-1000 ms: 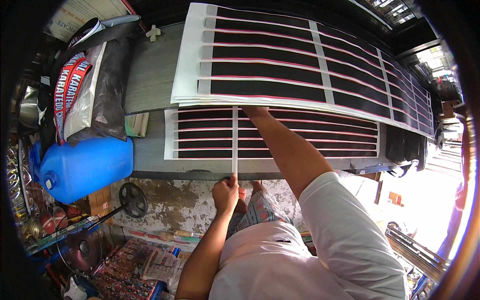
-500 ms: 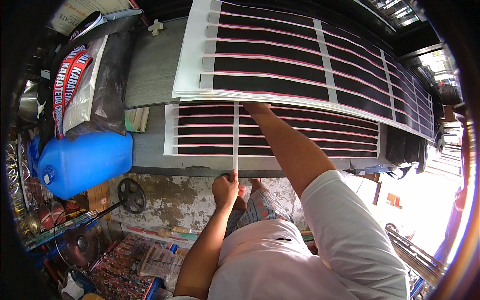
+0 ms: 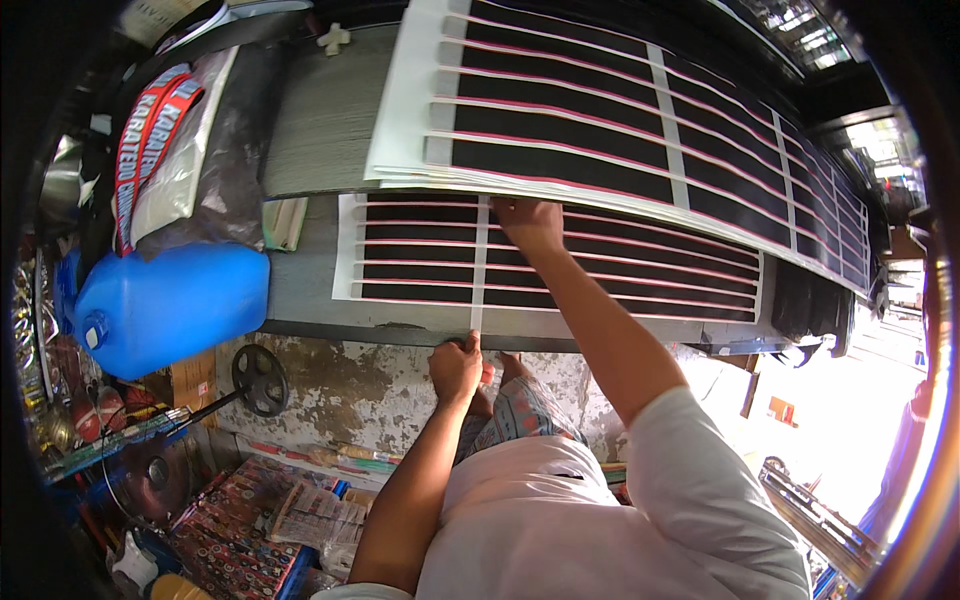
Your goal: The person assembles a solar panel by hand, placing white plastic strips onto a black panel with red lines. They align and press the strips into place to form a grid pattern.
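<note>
Not much has changed in the last second: our left hand point(image 3: 458, 368) still pinches the near end of the white strip point(image 3: 479, 262) at the bench edge, and our right hand point(image 3: 527, 224) has crept up, flat on the lower striped sheet point(image 3: 620, 275) under the upper stack point(image 3: 600, 120), fingers together. So we'd guess the peel is only starting. Left sits a blue jug point(image 3: 170, 305); the grey bench point(image 3: 310, 290) is worn, with the bright street off right.
</note>
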